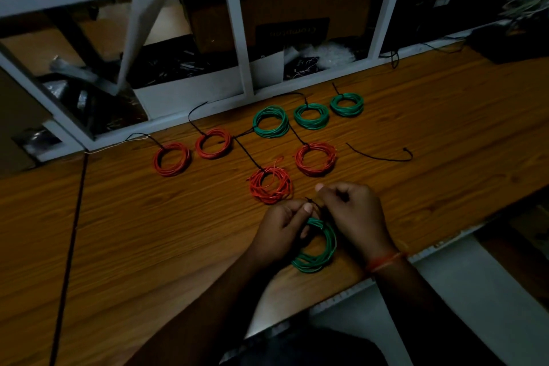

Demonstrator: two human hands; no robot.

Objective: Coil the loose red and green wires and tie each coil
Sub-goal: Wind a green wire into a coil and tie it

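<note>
At the near edge of the desk [118, 232], my left hand [282, 229] and right hand [353, 211] pinch a black tie [312, 203] at 12 o'clock on the green coil [319, 246], apparently mid-tying; next, I judge, comes pulling it snug, with seven tied coils lying beyond.

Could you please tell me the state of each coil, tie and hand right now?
Green coil in hand: held, being tied.
Three green coils: tied, lying flat.
Four red coils: tied, lying flat.
Spare black tie: loose, unused.
Left hand: gripping coil.
Right hand: pinching tie.
</note>
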